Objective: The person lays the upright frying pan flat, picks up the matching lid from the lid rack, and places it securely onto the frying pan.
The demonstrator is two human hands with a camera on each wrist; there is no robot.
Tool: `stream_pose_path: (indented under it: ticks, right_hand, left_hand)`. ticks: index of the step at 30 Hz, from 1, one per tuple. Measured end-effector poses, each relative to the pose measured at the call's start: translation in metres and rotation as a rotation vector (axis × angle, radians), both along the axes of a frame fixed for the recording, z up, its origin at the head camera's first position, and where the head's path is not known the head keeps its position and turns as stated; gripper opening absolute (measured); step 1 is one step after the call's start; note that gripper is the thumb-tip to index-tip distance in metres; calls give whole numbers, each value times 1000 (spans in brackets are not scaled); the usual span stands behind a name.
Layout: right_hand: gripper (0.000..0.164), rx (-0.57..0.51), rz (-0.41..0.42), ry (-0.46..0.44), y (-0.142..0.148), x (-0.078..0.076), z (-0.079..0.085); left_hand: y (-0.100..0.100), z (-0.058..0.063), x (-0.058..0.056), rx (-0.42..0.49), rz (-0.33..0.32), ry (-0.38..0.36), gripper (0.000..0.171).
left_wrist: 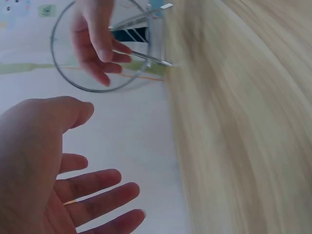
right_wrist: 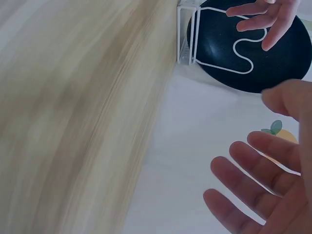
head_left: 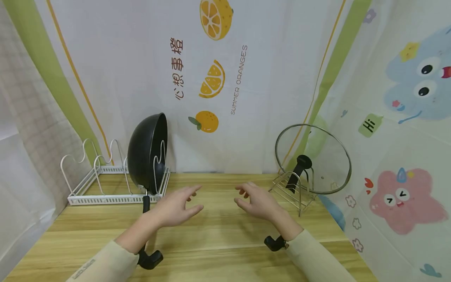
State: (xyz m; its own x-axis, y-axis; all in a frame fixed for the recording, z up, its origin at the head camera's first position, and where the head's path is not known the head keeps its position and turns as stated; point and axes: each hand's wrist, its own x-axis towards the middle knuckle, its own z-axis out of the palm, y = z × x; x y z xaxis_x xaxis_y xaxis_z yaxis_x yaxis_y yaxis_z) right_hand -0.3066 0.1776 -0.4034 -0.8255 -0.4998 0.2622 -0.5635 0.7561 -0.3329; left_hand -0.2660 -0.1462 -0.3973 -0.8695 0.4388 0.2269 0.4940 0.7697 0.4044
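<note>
Both hands hover over the wooden table, facing each other with a gap between them. My left hand (head_left: 177, 206) holds nothing, its fingers and thumb spread and relaxed. Closest to it is a black wok (head_left: 142, 147), standing on edge in a white dish rack (head_left: 105, 199), its handle (head_left: 146, 203) partly hidden behind the left wrist. My right hand (head_left: 258, 201) is also bare, fingers loosely bent. Just beyond it, a glass lid (head_left: 325, 156) with a metal rim and black knob (head_left: 303, 161) leans upright in a small wire stand (head_left: 299, 196).
The wood-grain table (head_left: 218, 250) ends at a white curtain (head_left: 141, 58) printed with oranges. A patterned sheet (head_left: 408, 149) with cartoon figures hangs along the right side. Empty white wire loops (head_left: 98, 176) of the rack stand left of the wok.
</note>
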Motion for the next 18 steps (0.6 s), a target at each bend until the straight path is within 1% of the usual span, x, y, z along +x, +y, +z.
stream_pose_path:
  ticks: [4, 6, 9, 11, 13, 18]
  right_hand:
    - [40, -142, 16, -84, -3, -2, 0]
    - [38, -201, 16, -127, -4, -3, 0]
    - [36, -272, -10, -186, -5, -5, -1]
    - [35, -308, -28, -217, -7, -7, -1]
    - [36, -347, -29, -248, -8, -8, -1]
    - [37, -460, 36, -345, -9, -9, -1]
  left_hand:
    - [-2, 10, 6, 133, 0, -79, 63]
    - [-5, 15, 10, 178, 10, -111, 62]
    - [-8, 24, 17, 225, 33, -141, 62]
    - [-12, 29, 21, 247, 45, -148, 62]
    - [-16, 33, 26, 272, 55, -149, 60]
    - [-27, 39, 36, 316, 59, -120, 56]
